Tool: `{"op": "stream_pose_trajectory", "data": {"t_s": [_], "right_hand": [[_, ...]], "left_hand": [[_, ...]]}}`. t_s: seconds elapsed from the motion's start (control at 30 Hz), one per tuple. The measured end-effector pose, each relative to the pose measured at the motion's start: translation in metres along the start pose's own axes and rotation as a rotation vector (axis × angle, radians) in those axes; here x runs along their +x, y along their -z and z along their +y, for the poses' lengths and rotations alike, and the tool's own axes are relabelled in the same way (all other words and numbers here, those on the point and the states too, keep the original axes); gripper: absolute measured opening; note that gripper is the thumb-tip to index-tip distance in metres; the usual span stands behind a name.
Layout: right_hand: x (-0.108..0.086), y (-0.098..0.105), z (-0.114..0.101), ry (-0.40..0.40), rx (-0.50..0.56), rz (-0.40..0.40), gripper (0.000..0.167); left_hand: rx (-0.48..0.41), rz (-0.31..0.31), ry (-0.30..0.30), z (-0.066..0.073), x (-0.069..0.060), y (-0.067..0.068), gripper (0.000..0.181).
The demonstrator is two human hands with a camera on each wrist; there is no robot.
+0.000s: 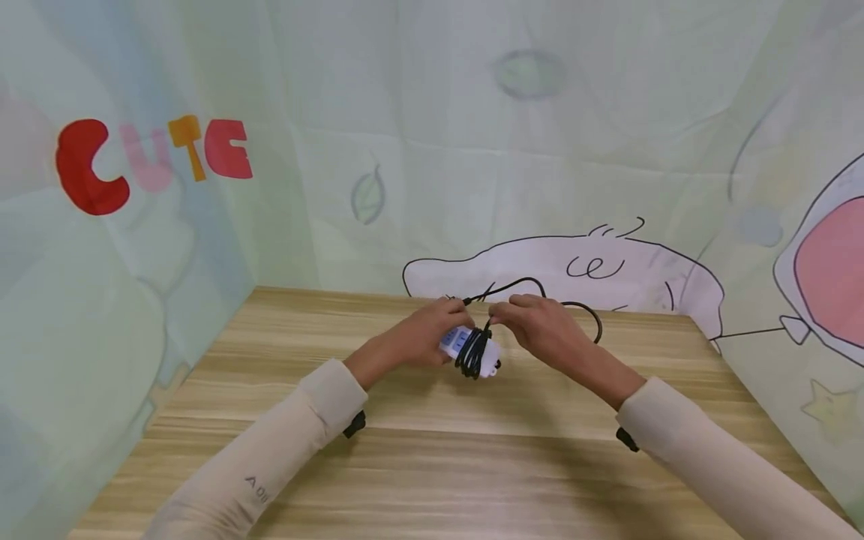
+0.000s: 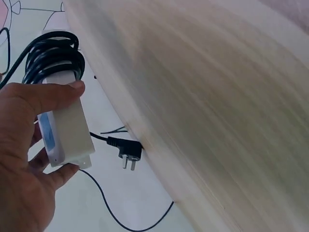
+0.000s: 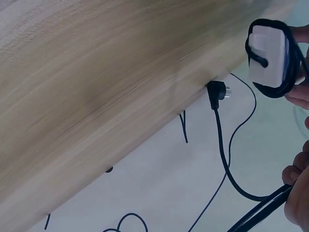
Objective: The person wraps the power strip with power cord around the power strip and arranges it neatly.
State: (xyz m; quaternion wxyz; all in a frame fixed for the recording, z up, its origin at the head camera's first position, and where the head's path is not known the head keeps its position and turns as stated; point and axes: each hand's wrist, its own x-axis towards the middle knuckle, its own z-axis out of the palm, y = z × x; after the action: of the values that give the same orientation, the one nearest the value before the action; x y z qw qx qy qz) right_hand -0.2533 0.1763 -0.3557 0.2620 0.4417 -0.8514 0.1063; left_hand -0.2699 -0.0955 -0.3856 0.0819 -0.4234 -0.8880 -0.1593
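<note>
From the head, the left hand (image 1: 427, 331) grips a white power strip (image 1: 490, 359) wrapped in black cord (image 1: 472, 352), the right hand (image 1: 545, 328) pinching cord just beside that grip. At the left wrist, a pronged plug (image 2: 124, 149) sits beyond the fingertips. At the right wrist, fingers curl round doubled cord, apart from the power strip.

A screened-off tabletop nook — what kind of building holds it cannot be told.
A wood-grain tabletop (image 1: 472, 465) runs up to pale, creased cloth (image 1: 337, 82) hung at the left, back and right — printed like children's-room decor, with the bright word "CUTE" (image 1: 148, 176), faint leaves (image 1: 367, 196), a black-outlined cartoon figure (image 1: 520, 259), a pink-centred balloon (image 1: 833, 270) and a yellowish star (image 1: 829, 403).
</note>
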Motion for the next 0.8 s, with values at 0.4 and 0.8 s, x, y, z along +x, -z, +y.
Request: {"op": "stream_pose_trajectory", "data": {"t_s": [0.4, 0.8], "right_hand": [[0.000, -0.014, 0.010, -0.080, 0.128, -0.042, 0.014], [0.002, -0.028, 0.015, -0.205, 0.374, -0.117, 0.016]], "left_hand": [[-0.091, 0.027, -0.074, 0.018, -0.002, -0.003, 0.059], [-0.155, 0.171, -0.105, 0.020, -0.007, -0.005, 0.057]]}}
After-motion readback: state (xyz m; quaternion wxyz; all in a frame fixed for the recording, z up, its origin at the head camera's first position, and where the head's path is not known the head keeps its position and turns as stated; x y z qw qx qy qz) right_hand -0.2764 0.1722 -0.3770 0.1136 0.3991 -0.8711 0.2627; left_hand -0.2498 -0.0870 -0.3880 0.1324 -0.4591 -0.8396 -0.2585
